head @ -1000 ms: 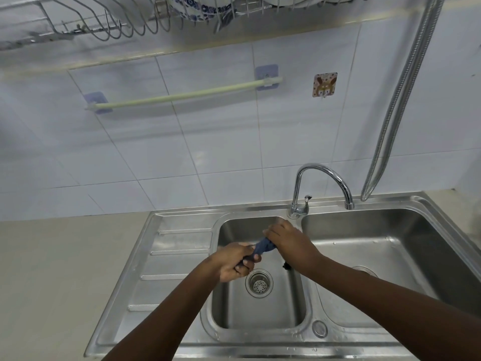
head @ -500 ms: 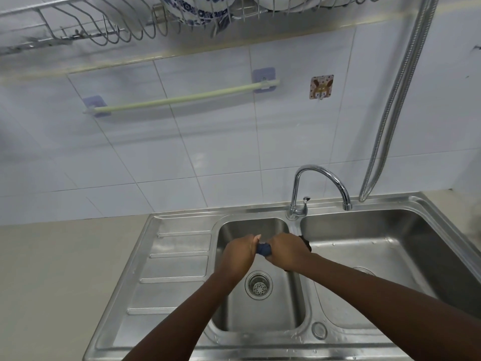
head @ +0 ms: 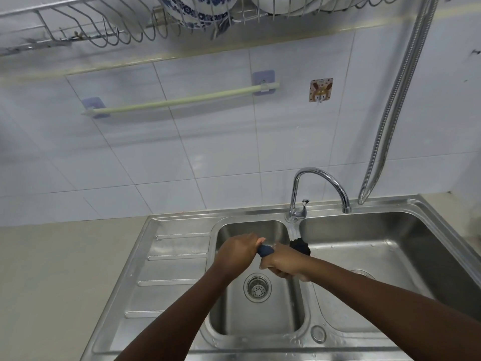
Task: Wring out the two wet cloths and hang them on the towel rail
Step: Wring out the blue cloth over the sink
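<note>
Over the left basin (head: 263,319), the left hand (head: 238,254) and right hand (head: 282,261) are fisted tight around the twisted blue cloth (head: 265,250), which should be wrung harder in opposite directions over the drain (head: 257,287) before reaching for the bare rail (head: 182,101) beyond.

Brushed stainless-steel double sink (head: 179,259) is showing a satin sheen; the chrome tap (head: 316,182) is gleaming mirror-bright. Glazed white wall tiles (head: 161,162) are reflecting softly. The twisted dark-blue cloth (head: 265,250) is looking wet and matt. The pale-green plastic towel rail (head: 179,100) is appearing smooth, the wire dish rack (head: 86,32) shiny.
</note>
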A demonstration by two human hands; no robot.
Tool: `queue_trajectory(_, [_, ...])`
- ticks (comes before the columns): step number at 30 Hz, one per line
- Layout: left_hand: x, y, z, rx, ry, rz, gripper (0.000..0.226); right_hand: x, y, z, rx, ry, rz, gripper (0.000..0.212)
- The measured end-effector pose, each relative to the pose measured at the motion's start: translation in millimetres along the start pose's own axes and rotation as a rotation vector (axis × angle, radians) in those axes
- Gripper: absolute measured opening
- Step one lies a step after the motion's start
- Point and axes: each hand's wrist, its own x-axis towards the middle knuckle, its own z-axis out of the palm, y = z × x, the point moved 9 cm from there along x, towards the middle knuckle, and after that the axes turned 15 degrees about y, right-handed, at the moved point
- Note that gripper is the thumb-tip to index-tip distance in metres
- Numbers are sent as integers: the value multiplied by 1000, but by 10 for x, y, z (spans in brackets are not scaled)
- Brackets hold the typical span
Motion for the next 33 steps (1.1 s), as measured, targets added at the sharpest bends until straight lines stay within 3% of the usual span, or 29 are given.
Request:
queue_trajectory(3, [48,7,-20,-7,43,30,7,-7,-32,-34,-6,9,-20,26])
queue_trajectory(6, [59,-105,20,-4,-18,-92,14,-6,-144,-142,-88,45,-119,31])
queue_trajectory(8, [21,-286,13,-122,-69,-363,17,-35,-229,-196,-121,39,-194,35])
queue_trajectory(10, [-57,-418,-11,-398,-97,-684,19,-75,-304,-256,-117,54,-254,33])
queue_trajectory(12, [-115,-405,-34,-595,-193,-810,16,-91,-334,-355,-104,123,-295,35])
queue_trajectory(14, [-155,-334,-69,-709,-313,-780,34,-75,-322,-495,-100,232,-334,30])
queue_trajectory(16, [-156,-291,-134,-708,-359,-696,36,-70,-300,-630,-21,308,-350,20])
queue_trajectory(19, [-158,-333,-214,-604,-321,-699,17,-100,-340,-708,80,333,-398,12])
queue_trajectory(25, [-29,-325,-346,-409,-261,-578,14,-170,-408,-689,205,312,-369,7])
queue_trajectory(29, [40,-337,-457,-436,-171,-667,15,-189,-502,-615,212,238,-352,11])
queue_trajectory(33, [140,-268,-540,-498,-97,-702,18,-239,-627,-743,307,324,-368,13])
